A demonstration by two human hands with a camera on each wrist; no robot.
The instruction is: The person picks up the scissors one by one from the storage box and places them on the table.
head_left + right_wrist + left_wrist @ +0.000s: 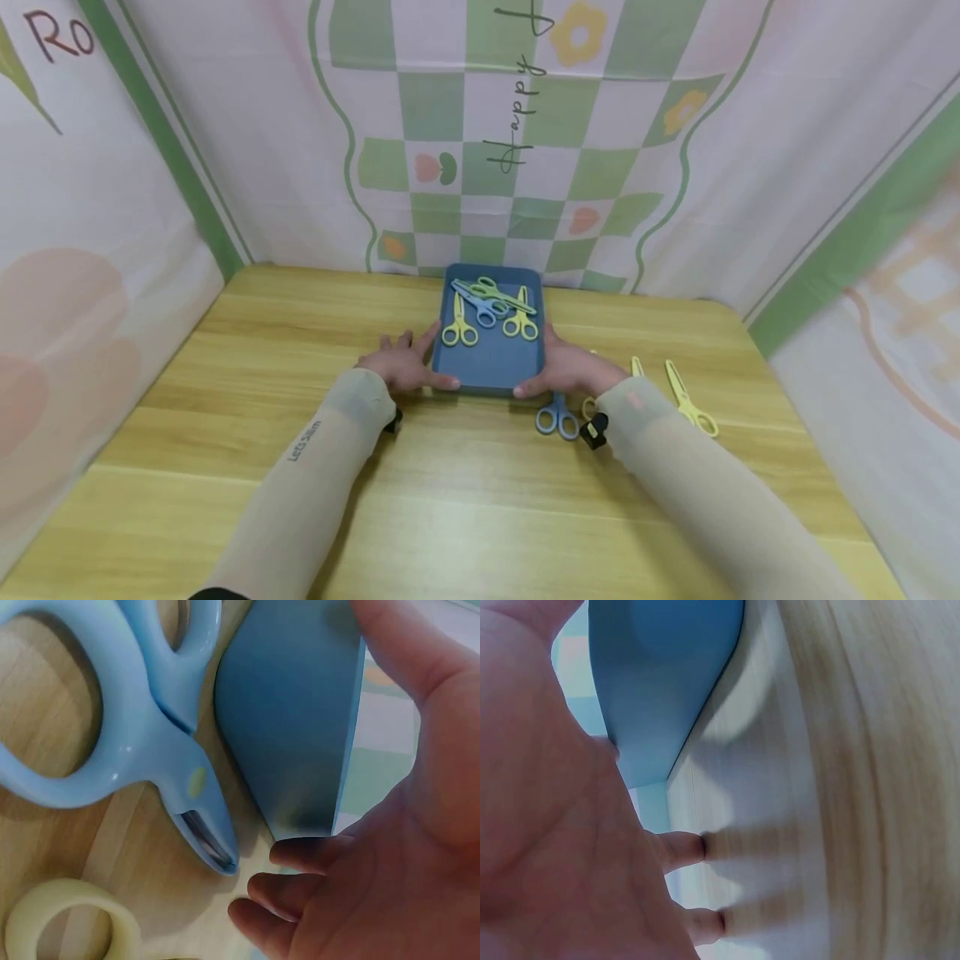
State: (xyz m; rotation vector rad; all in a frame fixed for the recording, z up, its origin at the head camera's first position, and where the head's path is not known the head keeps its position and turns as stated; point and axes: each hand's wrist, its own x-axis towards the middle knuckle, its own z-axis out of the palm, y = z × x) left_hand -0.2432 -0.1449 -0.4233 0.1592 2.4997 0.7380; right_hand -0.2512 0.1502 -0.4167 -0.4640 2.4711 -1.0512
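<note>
A blue tray (487,367) lies on the table near the back, several scissors inside it. Among these are yellow scissors (460,327) on the left, blue scissors (486,312), green scissors (495,293) and yellow scissors (521,321) on the right. My left hand (401,364) holds the tray's left near corner, thumb at the front edge and index finger along the side. At the opposite corner my right hand (567,367) grips likewise, its fingers against the tray wall (292,712). Loose blue scissors (557,418) lie just beside the right hand, partly hidden by it.
On the table's right side lie yellow scissors (688,400), and others partly covered by the right forearm. A ring-shaped yellow handle (71,919) shows in the right wrist view. A patterned cloth (495,167) hangs behind the wooden table (450,500).
</note>
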